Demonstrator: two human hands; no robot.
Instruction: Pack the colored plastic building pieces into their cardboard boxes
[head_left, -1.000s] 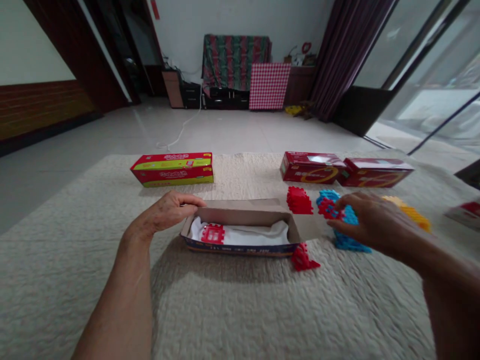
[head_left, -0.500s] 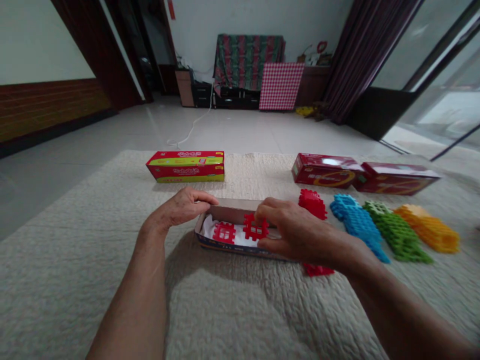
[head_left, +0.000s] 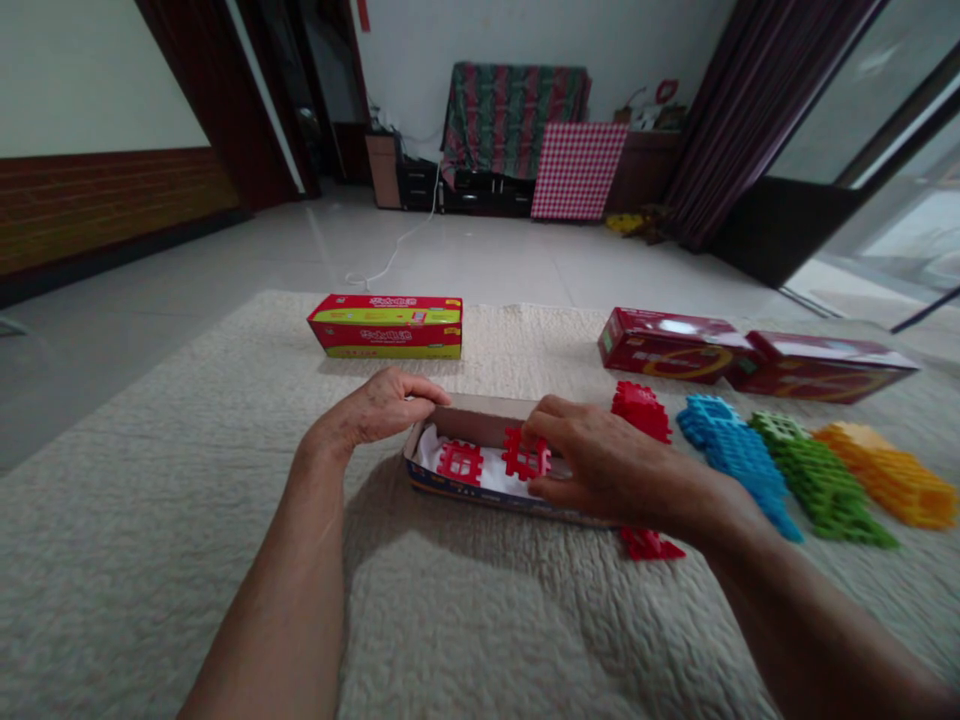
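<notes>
An open cardboard box (head_left: 487,500) with a white lining rests on the quilted mat in front of me. My left hand (head_left: 382,412) grips its far-left rim, thumb and fingers closed over the edge. Between the thumb and fingers of my right hand (head_left: 585,455) is a red plastic building block (head_left: 519,455), a square with a notched edge and window-like openings, held inside the box. A similar red block (head_left: 460,462) lies on the lining at the box's left end. My right hand and forearm hide the box's right end.
More red blocks (head_left: 640,408) lie right of the box, partly behind my right arm. Rows of blue (head_left: 739,462), green (head_left: 829,485) and yellow blocks (head_left: 889,472) lie farther right. A red-and-yellow carton (head_left: 386,328) stands beyond the box; two dark red cartons (head_left: 671,345) stand at far right.
The whole view has shifted slightly, so everything appears a little farther right. The red block in my right hand is turned slightly; my left hand stays on the box rim.
</notes>
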